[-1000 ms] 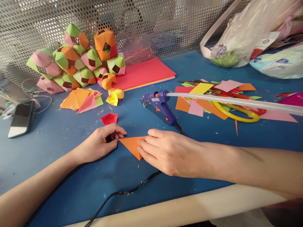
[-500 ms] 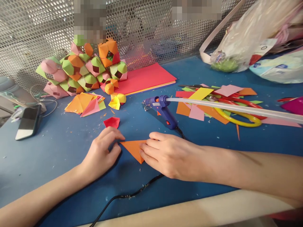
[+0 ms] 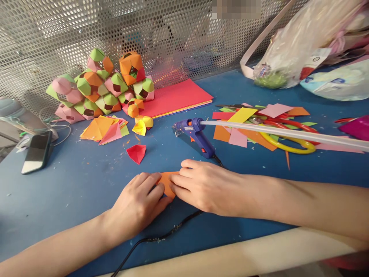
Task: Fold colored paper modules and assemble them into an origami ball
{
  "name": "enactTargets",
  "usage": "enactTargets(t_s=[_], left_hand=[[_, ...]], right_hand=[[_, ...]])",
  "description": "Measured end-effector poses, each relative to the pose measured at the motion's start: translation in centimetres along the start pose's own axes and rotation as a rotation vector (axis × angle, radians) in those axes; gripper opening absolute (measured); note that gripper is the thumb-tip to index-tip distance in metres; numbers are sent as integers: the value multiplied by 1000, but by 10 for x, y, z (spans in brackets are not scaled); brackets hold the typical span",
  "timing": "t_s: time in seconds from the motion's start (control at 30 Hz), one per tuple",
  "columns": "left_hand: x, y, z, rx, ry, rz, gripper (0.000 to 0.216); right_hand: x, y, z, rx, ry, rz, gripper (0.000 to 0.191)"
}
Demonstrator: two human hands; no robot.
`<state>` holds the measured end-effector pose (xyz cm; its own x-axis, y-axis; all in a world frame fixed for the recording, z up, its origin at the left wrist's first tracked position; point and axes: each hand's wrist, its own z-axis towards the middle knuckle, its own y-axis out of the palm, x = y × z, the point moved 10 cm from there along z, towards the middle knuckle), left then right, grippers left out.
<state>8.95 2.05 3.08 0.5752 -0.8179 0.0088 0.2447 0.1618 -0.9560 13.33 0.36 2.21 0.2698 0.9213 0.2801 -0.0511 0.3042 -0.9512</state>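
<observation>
Cord (image 3: 160, 238) beneath right hand (image 3: 198, 187)

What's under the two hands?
Orange paper shows between left hand and right hand; black cord shows either side of the right. Whatever they cover is hidden.

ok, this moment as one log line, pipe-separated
left hand: touching orange paper | right hand: touching same paper | glue gun: untouched, on blue table | red folded paper: beyond left hand
</observation>
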Motion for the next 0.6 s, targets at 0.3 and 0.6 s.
enactTargets(t_s=[0.3, 0.6], left_hand=[[9, 5, 3, -76, 54, 185, 19], [7, 1, 3, -84, 47, 419, 28]], right_hand=[[12, -2, -3, -32, 149, 22, 16], [18, 5, -37, 51, 272, -13, 20]])
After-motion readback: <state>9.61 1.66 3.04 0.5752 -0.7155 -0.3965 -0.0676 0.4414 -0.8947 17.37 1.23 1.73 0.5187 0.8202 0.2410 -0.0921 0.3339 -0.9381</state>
